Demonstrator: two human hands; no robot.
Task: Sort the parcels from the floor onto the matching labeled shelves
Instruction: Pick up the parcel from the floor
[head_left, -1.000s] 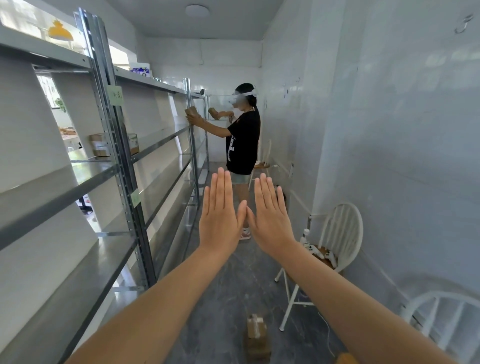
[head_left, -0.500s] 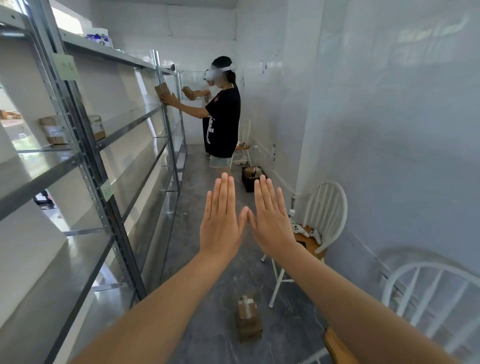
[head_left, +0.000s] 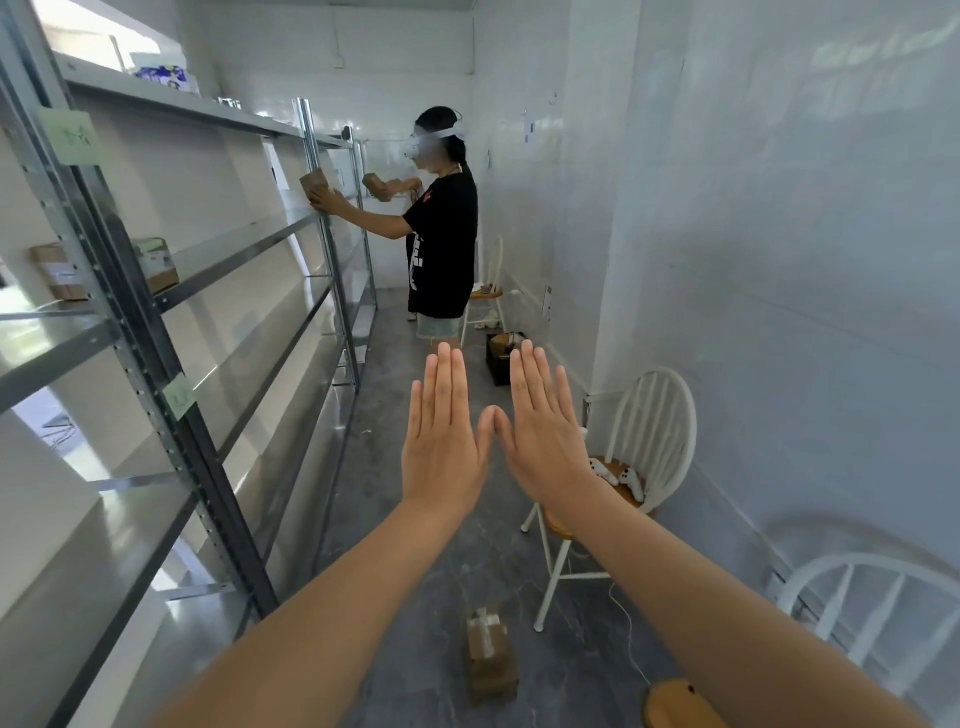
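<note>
We hold our left hand (head_left: 441, 447) and right hand (head_left: 545, 441) out flat ahead of us, backs toward us, fingers straight and together, grasping nothing; only the two thumb tips touch. Below our wrists, between the forearms, a taped cardboard parcel (head_left: 490, 656) lies on the grey floor (head_left: 415, 597). Left of our fingers runs the metal shelving (head_left: 171, 364), with green labels (head_left: 179, 397) on its upright; one shelf holds a few cardboard boxes (head_left: 158, 262), the shelves nearer our fingers look bare. Just beyond our right fingertips a dark crate (head_left: 501, 358) on the floor holds what look like more parcels. Right of our right hand, a white chair (head_left: 649, 431) carries small white objects on its seat. Beyond our fingertips another person (head_left: 441, 249) presses a parcel (head_left: 316, 184) to a shelf and holds a second (head_left: 375, 186).
</note>
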